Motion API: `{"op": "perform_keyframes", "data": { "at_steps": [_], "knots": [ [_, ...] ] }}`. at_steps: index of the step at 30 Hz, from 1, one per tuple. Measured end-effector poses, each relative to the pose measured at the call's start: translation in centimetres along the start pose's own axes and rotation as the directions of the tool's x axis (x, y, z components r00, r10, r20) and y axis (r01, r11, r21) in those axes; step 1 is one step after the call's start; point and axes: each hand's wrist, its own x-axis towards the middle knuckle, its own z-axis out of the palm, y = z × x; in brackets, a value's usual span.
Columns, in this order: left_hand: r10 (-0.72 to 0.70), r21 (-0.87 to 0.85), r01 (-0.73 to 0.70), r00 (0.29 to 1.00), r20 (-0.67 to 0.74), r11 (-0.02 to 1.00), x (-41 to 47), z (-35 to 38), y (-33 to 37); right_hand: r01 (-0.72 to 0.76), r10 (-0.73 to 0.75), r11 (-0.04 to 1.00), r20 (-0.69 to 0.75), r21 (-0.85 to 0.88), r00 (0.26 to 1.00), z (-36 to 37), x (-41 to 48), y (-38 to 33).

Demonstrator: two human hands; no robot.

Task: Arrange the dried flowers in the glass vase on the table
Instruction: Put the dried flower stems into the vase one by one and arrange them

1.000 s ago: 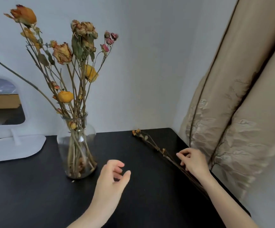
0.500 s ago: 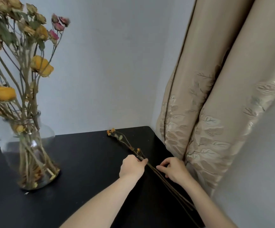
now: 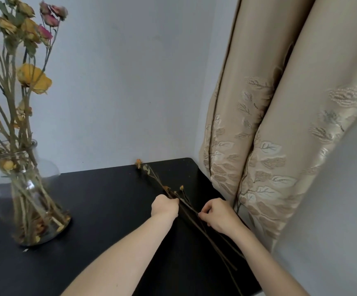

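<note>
- Left hand (image 3: pixel 165 205): fingers curled round the loose stems (image 3: pixel 189 209), just below their small orange heads.
- Right hand (image 3: pixel 218 214): thumb and fingertips pinch the same stems lower down; the hands are near each other, not touching.
- Loose stems: flat on the black table (image 3: pixel 109 199) near its right edge, beside the curtain (image 3: pixel 280 146), well apart from the vase (image 3: pixel 34 199).
- Handling, judged: light, thin, stiff, brittle; heads probably shed. Hold mid-stem with a gentle grip.
- Vase: glass, already crowded; feed the cut ends in slowly.

A home corner: embroidered beige curtain (image 3: pixel 280 146) beside a plain wall (image 3: pixel 130 82), dried roses (image 3: pixel 33 79) in a glass vase (image 3: pixel 34 199) on a black tabletop (image 3: pixel 100 210).
</note>
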Motion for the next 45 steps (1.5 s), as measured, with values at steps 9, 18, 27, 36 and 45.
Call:
{"op": "perform_keyframes", "data": {
  "at_steps": [9,18,27,36,45],
  "knots": [
    [0.165,-0.127,-0.152,0.982,0.095,0.98,-3.3,-4.3,1.6,0.04,-0.034,0.991,-0.049,0.131,0.998,-1.3,-0.3,-2.3],
    [0.341,-0.113,-0.332,0.937,0.07,0.936,-6.6,-11.8,3.4,0.088,-0.06,0.859,-0.073,0.505,0.996,-2.1,-1.4,-7.2],
    [0.616,0.147,-0.613,0.787,0.026,0.776,-10.2,-17.9,2.7,0.153,-0.125,0.785,-0.087,0.6,0.988,-0.5,-3.1,-12.0],
    [0.868,0.427,-0.759,0.469,-0.166,0.492,-15.1,-25.5,5.0,0.268,-0.213,0.714,-0.164,0.647,0.963,-0.1,-4.7,-17.3],
    [0.872,0.467,-0.764,0.249,-0.422,0.445,-16.5,-30.5,8.6,0.303,-0.29,0.688,-0.132,0.659,0.948,1.0,-5.8,-19.3]
  ]
}}
